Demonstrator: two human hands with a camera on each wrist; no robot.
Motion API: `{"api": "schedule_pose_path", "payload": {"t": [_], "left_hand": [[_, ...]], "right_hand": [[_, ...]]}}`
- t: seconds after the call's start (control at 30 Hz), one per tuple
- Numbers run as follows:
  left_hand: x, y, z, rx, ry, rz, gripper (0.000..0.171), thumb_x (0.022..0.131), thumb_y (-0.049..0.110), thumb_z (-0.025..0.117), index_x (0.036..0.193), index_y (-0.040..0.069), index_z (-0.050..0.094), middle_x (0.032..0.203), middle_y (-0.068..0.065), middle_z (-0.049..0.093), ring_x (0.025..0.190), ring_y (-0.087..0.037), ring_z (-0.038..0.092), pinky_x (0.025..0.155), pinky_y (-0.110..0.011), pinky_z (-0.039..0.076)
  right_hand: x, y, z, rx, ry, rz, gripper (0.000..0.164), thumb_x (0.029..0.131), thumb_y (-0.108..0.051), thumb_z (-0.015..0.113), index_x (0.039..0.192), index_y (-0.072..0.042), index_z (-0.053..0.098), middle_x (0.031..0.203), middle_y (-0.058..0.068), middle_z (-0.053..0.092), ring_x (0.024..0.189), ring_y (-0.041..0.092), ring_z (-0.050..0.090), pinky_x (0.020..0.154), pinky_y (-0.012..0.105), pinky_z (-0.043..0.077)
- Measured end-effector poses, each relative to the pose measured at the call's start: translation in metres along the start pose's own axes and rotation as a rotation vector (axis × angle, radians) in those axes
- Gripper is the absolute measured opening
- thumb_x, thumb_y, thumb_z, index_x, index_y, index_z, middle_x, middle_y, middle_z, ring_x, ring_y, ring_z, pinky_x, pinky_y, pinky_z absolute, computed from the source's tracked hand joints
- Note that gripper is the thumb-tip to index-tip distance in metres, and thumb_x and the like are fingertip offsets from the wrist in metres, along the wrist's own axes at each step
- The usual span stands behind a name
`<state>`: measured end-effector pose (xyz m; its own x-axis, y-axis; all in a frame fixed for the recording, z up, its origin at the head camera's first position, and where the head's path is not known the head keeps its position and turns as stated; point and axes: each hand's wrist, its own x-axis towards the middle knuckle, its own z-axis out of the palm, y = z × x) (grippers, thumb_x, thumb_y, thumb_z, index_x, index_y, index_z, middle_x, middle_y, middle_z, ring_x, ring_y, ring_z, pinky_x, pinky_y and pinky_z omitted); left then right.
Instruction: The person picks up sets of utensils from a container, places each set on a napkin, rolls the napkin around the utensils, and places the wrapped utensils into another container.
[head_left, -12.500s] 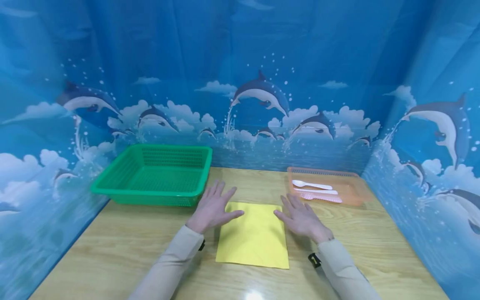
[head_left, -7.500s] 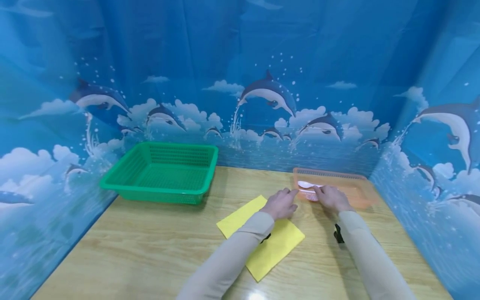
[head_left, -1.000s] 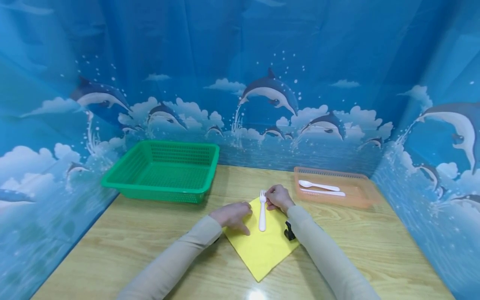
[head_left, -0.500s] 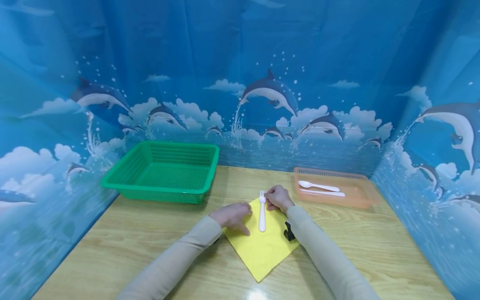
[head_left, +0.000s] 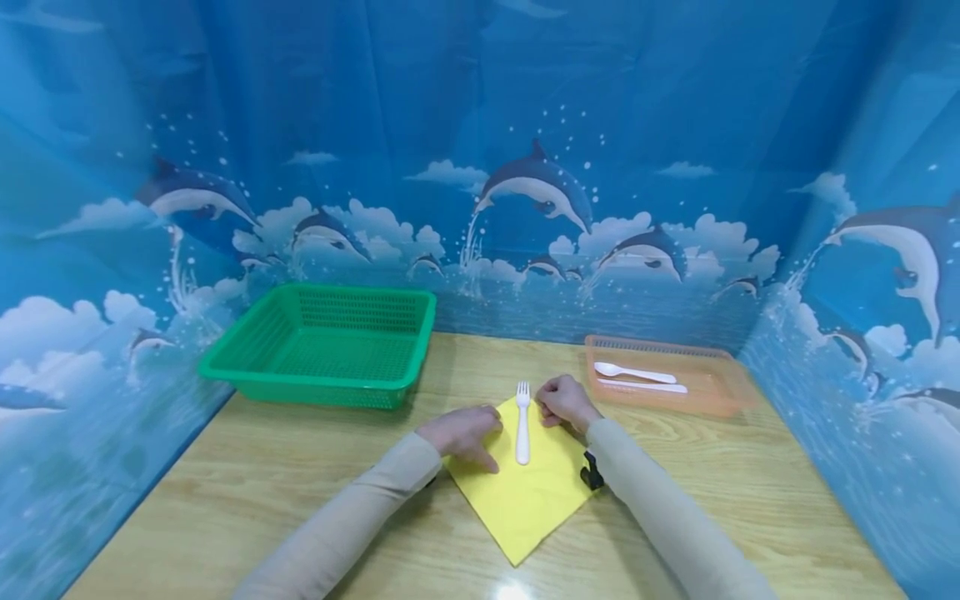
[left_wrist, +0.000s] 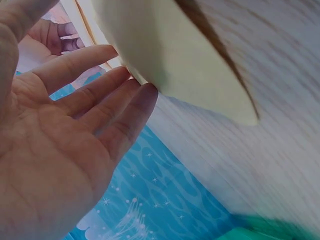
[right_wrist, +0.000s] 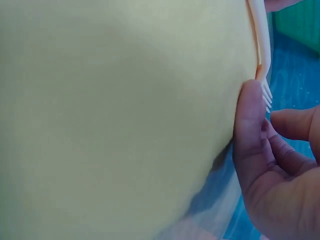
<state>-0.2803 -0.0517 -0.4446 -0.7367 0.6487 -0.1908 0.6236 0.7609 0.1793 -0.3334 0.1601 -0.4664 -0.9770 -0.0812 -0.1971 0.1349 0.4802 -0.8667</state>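
Observation:
A white plastic fork (head_left: 522, 425) lies on a yellow napkin (head_left: 525, 500), its tines pointing away and reaching past the napkin's far corner. My left hand (head_left: 461, 433) rests at the napkin's left side; in the left wrist view, fingertips of the left hand (left_wrist: 65, 135) touch the napkin edge (left_wrist: 190, 65). Just right of the fork's tines is my right hand (head_left: 566, 402), apart from the fork in the head view. In the right wrist view, the right hand (right_wrist: 275, 180) has thumb and forefinger parted beside the fork (right_wrist: 262, 45), the thumb against the napkin (right_wrist: 120, 110).
An orange tray (head_left: 712, 400) at the back right holds a white spoon (head_left: 633, 372) and a white knife (head_left: 645, 387). A green plastic basket (head_left: 322, 387) stands at the back left. A dolphin-print curtain (head_left: 450, 100) encloses the wooden table (head_left: 300, 467).
The fork has come from the tray onto the napkin, now turned cornerwise. Over the last half second my right hand has let go near the tines and drawn slightly right; the left stays.

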Motion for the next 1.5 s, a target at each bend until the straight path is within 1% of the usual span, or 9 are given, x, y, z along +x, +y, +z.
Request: {"api": "schedule_pose_path", "payload": {"t": [0.13, 0.27, 0.4, 0.5, 0.67, 0.93, 1.1, 1.37, 1.5], "left_hand": [[0.001, 0.002, -0.002, 0.003, -0.017, -0.025, 0.044, 0.079, 0.044, 0.079, 0.106, 0.01, 0.069, 0.118, -0.007, 0.064, 0.098, -0.016, 0.062, 0.089, -0.027, 0.053], [0.003, 0.003, -0.002, -0.002, -0.005, -0.026, 0.032, 0.085, 0.044, 0.074, 0.089, 0.012, 0.066, 0.095, -0.001, 0.062, 0.076, -0.01, 0.054, 0.07, -0.023, 0.05], [0.005, 0.003, -0.002, -0.021, 0.027, -0.037, 0.028, 0.087, 0.039, 0.072, 0.083, 0.013, 0.063, 0.084, 0.002, 0.057, 0.069, -0.01, 0.05, 0.063, -0.023, 0.046], [0.007, 0.005, -0.005, -0.017, 0.072, -0.038, 0.027, 0.089, 0.037, 0.071, 0.091, 0.01, 0.067, 0.083, 0.0, 0.06, 0.07, -0.011, 0.052, 0.065, -0.025, 0.048], [0.014, 0.009, -0.011, -0.033, 0.159, -0.043, 0.027, 0.09, 0.034, 0.07, 0.101, 0.01, 0.071, 0.081, 0.002, 0.065, 0.068, -0.01, 0.054, 0.066, -0.027, 0.05], [0.026, 0.021, -0.013, -0.062, 0.29, -0.051, 0.017, 0.091, 0.029, 0.069, 0.082, 0.014, 0.069, 0.073, 0.003, 0.064, 0.061, -0.009, 0.05, 0.054, -0.023, 0.043], [0.034, 0.026, -0.014, -0.048, 0.336, -0.064, 0.015, 0.091, 0.028, 0.069, 0.087, 0.013, 0.071, 0.08, 0.002, 0.069, 0.067, -0.011, 0.059, 0.057, -0.025, 0.047], [0.046, 0.037, -0.011, -0.001, 0.35, -0.082, 0.02, 0.092, 0.031, 0.068, 0.101, 0.014, 0.074, 0.098, 0.001, 0.074, 0.087, -0.015, 0.068, 0.07, -0.031, 0.056], [0.052, 0.043, -0.011, -0.005, 0.351, -0.102, 0.02, 0.093, 0.032, 0.067, 0.103, 0.015, 0.073, 0.1, 0.002, 0.074, 0.089, -0.015, 0.068, 0.07, -0.033, 0.056]], "right_hand": [[-0.004, -0.001, -0.004, -0.047, -0.022, -0.021, 0.02, 0.095, -0.008, 0.054, 0.1, 0.005, 0.068, 0.066, 0.008, 0.058, 0.051, 0.011, 0.056, 0.052, 0.027, 0.056], [-0.007, -0.004, -0.007, -0.168, -0.004, -0.091, 0.02, 0.096, -0.011, 0.054, 0.095, 0.002, 0.07, 0.069, 0.01, 0.061, 0.053, 0.012, 0.053, 0.05, 0.025, 0.049], [-0.01, -0.007, -0.01, -0.374, 0.046, -0.214, 0.02, 0.096, -0.013, 0.056, 0.095, -0.002, 0.073, 0.081, 0.008, 0.068, 0.068, 0.014, 0.057, 0.063, 0.028, 0.05], [-0.012, -0.008, -0.015, -0.455, 0.061, -0.28, 0.019, 0.095, -0.013, 0.057, 0.099, -0.003, 0.073, 0.091, 0.007, 0.071, 0.08, 0.016, 0.061, 0.075, 0.033, 0.054], [-0.013, -0.01, -0.024, -0.452, 0.055, -0.34, 0.017, 0.095, -0.009, 0.058, 0.101, 0.0, 0.071, 0.091, 0.01, 0.07, 0.079, 0.017, 0.061, 0.075, 0.035, 0.055], [-0.013, -0.014, -0.035, -0.442, 0.118, -0.39, 0.021, 0.096, -0.009, 0.055, 0.103, 0.003, 0.071, 0.088, 0.011, 0.07, 0.076, 0.018, 0.062, 0.073, 0.037, 0.055], [-0.01, -0.015, -0.044, -0.454, 0.145, -0.417, 0.022, 0.096, -0.009, 0.056, 0.105, 0.003, 0.071, 0.09, 0.012, 0.072, 0.076, 0.017, 0.064, 0.07, 0.034, 0.056], [-0.007, -0.011, -0.076, -0.407, 0.237, -0.296, 0.029, 0.102, -0.017, 0.048, 0.117, 0.0, 0.067, 0.109, 0.018, 0.069, 0.095, 0.029, 0.066, 0.078, 0.042, 0.055], [-0.004, -0.005, -0.093, -0.359, 0.29, -0.233, 0.033, 0.103, -0.02, 0.045, 0.12, 0.001, 0.064, 0.108, 0.02, 0.067, 0.09, 0.029, 0.065, 0.071, 0.039, 0.053]]}}
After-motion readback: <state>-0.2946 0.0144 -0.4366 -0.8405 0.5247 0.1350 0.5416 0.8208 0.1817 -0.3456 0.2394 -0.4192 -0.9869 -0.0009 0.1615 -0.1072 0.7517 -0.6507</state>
